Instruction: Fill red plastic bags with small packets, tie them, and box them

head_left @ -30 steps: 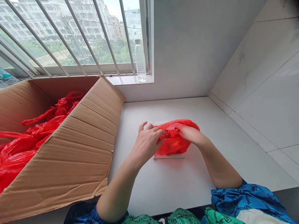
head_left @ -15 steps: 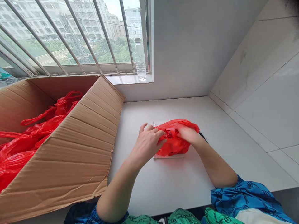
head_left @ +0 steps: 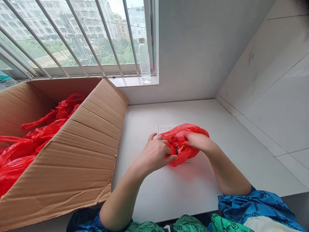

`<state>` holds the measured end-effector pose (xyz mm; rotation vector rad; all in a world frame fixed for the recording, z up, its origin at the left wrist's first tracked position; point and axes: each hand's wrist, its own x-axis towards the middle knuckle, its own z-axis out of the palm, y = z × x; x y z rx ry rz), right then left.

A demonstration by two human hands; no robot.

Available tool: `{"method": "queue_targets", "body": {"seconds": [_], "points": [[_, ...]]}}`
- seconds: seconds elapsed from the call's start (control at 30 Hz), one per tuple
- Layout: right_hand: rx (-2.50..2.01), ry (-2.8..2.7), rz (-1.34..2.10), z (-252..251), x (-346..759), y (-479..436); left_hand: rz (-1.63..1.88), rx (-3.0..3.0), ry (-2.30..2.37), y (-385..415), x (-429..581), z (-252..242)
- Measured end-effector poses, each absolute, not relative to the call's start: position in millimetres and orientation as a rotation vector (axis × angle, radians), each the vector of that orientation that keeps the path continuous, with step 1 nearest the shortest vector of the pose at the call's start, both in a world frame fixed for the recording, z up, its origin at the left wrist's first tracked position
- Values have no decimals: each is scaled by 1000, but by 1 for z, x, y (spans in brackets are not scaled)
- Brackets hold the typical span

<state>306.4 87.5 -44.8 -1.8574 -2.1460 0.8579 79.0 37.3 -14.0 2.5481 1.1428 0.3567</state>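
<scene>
A thin red plastic bag lies on the white tabletop with its mouth spread wide. My left hand grips the left edge of that mouth, thumb at the near side. Reaching in from the right, my right hand has its fingers curled inside the bag, beside a reddish item. What those fingertips hold, if anything, is hidden. Small shiny red packets with dark and gold print show in the opening. Under the bag, a white sheet or flat card with faint print sticks out at the back left.
To the left stands a large open cardboard box with several red plastic bags inside. A clear bottle stands on the windowsill by the barred window. White table surface extends around the bag, up to the grey wall.
The bag's mouth has opened wider and its near rim has come down toward me, showing the packets. My left hand has shifted slightly right and nearer; my right hand has moved slightly right.
</scene>
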Motion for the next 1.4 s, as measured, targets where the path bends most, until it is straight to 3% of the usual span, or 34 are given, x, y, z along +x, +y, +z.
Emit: {"method": "queue_targets", "body": {"seconds": [0.2, 0.37, 0.5, 0.7, 0.9, 1.07, 1.3, 1.4], "points": [[-1853, -2299, 616, -27, 294, 79, 382, 2571, 1143, 39, 72, -8], [-1585, -2359, 416, -5, 295, 61, 556, 2623, 1393, 41, 61, 8], [-1479, -2179, 63, 12, 306, 48, 689, 2549, 1635, 38, 52, 17], [-1461, -1968, -370, 20, 318, 47, 389, 2261, 1931, 33, 39, 18], [-1390, -2271, -410, -2, 310, 65, 191, 2147, 2001, 35, 32, 21], [-1297, -2209, -104, 0, 315, 70, 66, 2181, 1944, 36, 24, 22], [-636, -1670, 1020, 17, 322, 72, 1143, 1994, 1537, 38, 23, 26], [-466, -1492, 1241, 10, 324, 84, 1269, 1834, 1344, 42, 26, 26]]}}
